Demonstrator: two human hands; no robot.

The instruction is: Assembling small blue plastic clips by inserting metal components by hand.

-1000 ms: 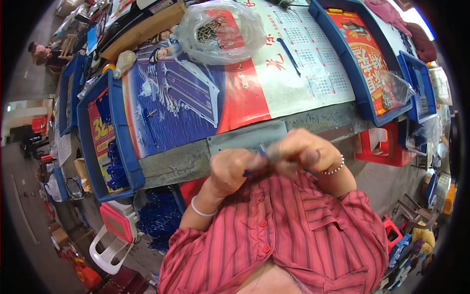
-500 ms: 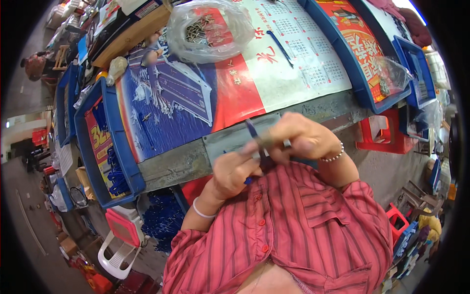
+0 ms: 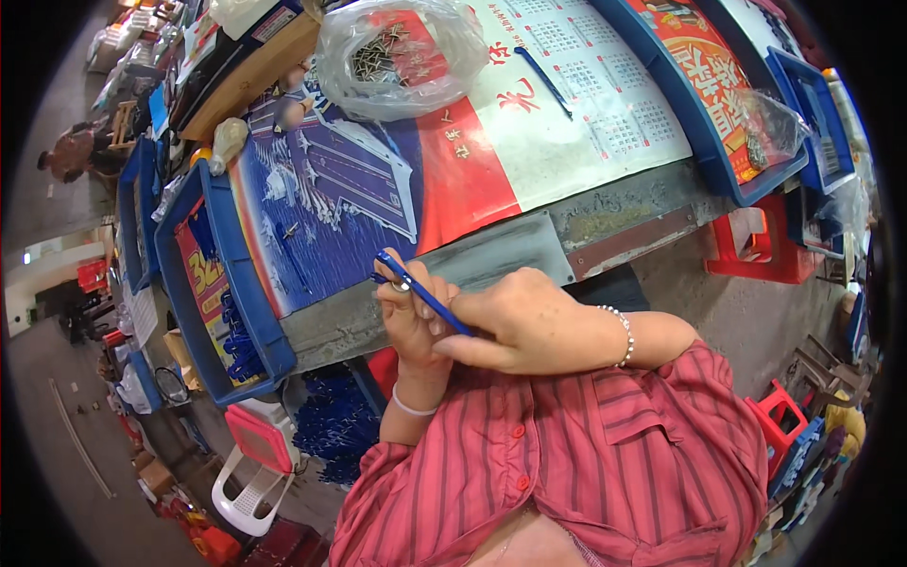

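While your left hand [image 3: 413,317] and right hand [image 3: 524,321] are clamped on it together, the slim blue rod [image 3: 431,300] sits over the near edge of the surface [image 3: 624,203].
Its middle lies against your left hand, its lower end pinched in your right (the tip there is hidden). It should be light, stiff and somewhat slick, judging by its shine; best held mid-shaft, between finger and thumb.

Left hand [image 3: 412,317] and right hand [image 3: 529,321] are viewed at close range, mid-frame, from head height by a downward-facing fisheye camera; the workbench [image 3: 619,213] is framed above.
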